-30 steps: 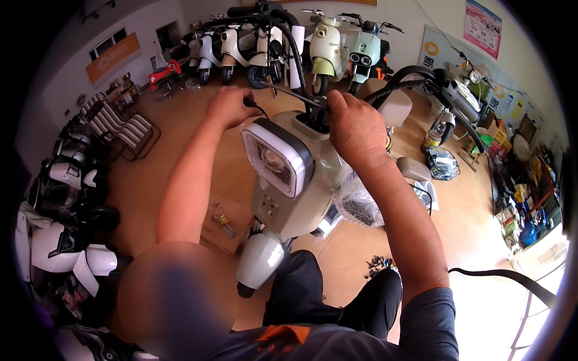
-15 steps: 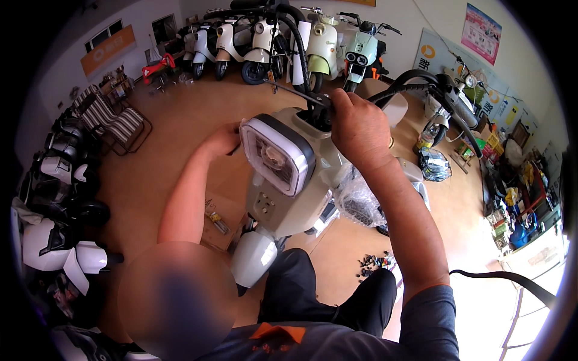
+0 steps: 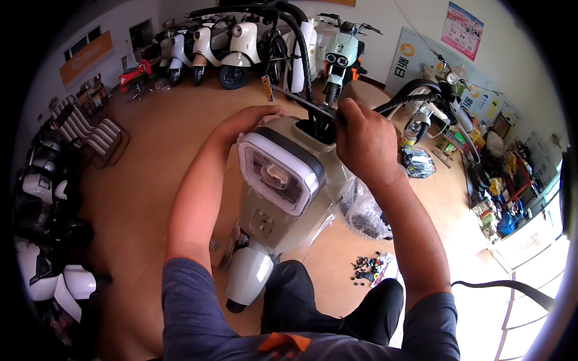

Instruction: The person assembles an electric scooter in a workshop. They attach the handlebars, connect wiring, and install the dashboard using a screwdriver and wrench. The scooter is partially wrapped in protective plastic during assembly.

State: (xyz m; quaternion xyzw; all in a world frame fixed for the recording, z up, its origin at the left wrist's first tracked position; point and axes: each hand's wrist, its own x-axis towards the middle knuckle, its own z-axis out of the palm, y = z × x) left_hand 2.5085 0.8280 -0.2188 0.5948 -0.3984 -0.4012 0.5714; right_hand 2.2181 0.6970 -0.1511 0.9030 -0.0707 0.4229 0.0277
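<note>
A beige scooter front stands before me, with a square headlight [image 3: 280, 171] in clear wrap and a pale front fender [image 3: 251, 271] below. My right hand [image 3: 367, 138] is closed over the steering stem behind the headlight, around the end of a long thin dark rod [image 3: 304, 103] that slopes up to the left. Beyond the headlight's left edge, my left hand [image 3: 259, 115] has its fingers stretched toward the front cover; the headlight hides part of it. Black cables [image 3: 301, 54] rise from the stem opening, and others run right to a handlebar grip [image 3: 462, 120].
Several parked scooters [image 3: 241, 57] line the back wall. White scooters [image 3: 48, 271] stand at left, near a striped folding chair [image 3: 90, 129]. Bubble wrap [image 3: 364, 210] covers a part on the right. Small dark parts [image 3: 367, 268] lie on the floor, and cluttered shelving [image 3: 512, 180] stands far right.
My left hand has moved up and right, from beside the headlight to behind its top. My right hand stays at the stem and the rod has tilted slightly. The view has shifted.
</note>
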